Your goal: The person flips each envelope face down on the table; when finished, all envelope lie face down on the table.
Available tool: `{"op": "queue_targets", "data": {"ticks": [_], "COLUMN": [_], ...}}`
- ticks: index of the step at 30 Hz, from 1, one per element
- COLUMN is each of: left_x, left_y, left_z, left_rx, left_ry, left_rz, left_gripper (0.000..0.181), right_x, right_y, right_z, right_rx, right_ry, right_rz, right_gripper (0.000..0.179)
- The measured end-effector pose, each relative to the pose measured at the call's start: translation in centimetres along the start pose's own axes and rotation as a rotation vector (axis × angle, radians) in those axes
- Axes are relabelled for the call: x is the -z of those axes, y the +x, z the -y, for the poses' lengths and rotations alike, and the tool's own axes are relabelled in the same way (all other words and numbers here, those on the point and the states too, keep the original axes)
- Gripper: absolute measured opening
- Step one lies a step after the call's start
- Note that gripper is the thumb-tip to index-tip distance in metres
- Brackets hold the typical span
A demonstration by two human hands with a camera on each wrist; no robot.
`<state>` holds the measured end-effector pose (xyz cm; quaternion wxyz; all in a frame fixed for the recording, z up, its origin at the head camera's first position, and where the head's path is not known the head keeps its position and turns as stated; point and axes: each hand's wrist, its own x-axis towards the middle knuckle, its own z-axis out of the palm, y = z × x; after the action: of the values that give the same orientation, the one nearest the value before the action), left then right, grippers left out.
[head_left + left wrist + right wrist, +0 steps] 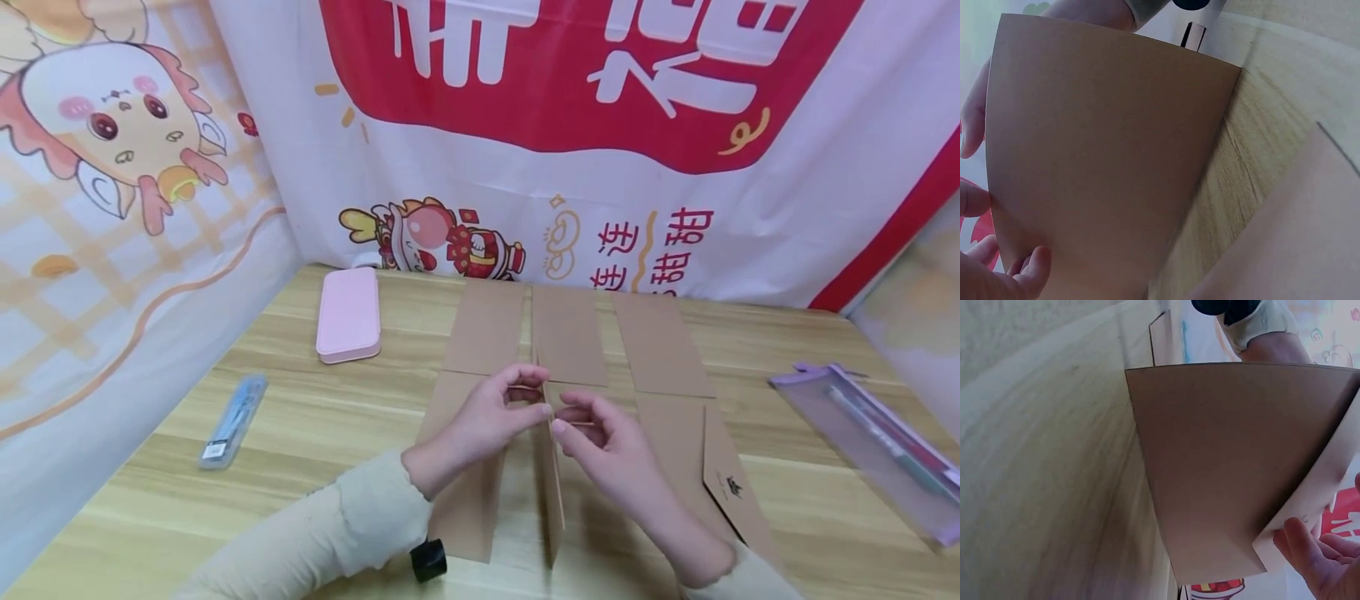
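Note:
A brown kraft-paper envelope [553,500] stands on its long edge on the table, seen nearly edge-on from the head. My left hand [487,417] pinches its upper edge, the thumb on the broad face [1097,137] in the left wrist view. From the other side my right hand [611,446] pinches the flap [1316,487], with the thumb against it in the right wrist view. Flat envelopes lie about: one at lower left [461,500], and three along the back, including the back middle one [566,333]. At lower right another envelope [675,450] has its printed flap [727,492] raised.
A pink case [349,315] lies at the back left of the wooden table [300,442], with a clear plastic box [234,421] holding something blue nearer me. To the right is a purple mesh pouch [862,442] with pens inside. Printed cloth [465,175] hangs behind.

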<state>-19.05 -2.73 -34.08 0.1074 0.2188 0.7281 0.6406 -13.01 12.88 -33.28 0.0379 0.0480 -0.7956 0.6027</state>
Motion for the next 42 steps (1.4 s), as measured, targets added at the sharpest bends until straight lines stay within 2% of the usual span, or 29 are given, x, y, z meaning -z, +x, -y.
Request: {"op": "queue_targets", "data": {"ticks": [5,10,16,23,26,31,36,42], "left_x": [-0.1,-0.2,-0.3,-0.6,-0.8,-1.1,-1.4,-1.3], "left_y": [0.0,-0.3,-0.4,-0.5,-0.5,-0.5,-0.6,-0.6], "left_z": [0.2,0.4,0.8,1.3,1.5,1.8,1.8,1.7], "left_rx": [0.007,0.007,0.02,0.039,0.041,0.044,0.036,0.007], "left_ry": [-0.038,-0.072,-0.166,-0.227,-0.247,-0.287,-0.295,-0.249], "left_rz": [0.038,0.045,0.029,0.031,0.025,0.019,0.026,0.032], "left_gripper": [0.037,0.036,0.042,0.052,0.054,0.054,0.053,0.048], "right_x": [-0.3,-0.4,-0.4,0.0,0.1,0.2,0.4,1.1], "right_y": [0.0,0.0,0.2,0.3,0.5,0.6,0.4,0.1], "right_z": [-0.4,-0.7,-0.9,-0.9,-0.8,-0.5,0.0,0.3], "right_rx": [0.006,0.002,0.055,0.126,0.111,0.037,-0.012,-0.028], "right_ry": [-0.029,-0.074,-0.164,-0.238,-0.23,-0.213,-0.204,-0.171], "right_rz": [0.012,0.021,0.015,0.042,0.071,0.077,0.042,-0.047], "right_gripper": [0.033,0.028,0.025,0.034,0.038,0.039,0.039,0.035]}}
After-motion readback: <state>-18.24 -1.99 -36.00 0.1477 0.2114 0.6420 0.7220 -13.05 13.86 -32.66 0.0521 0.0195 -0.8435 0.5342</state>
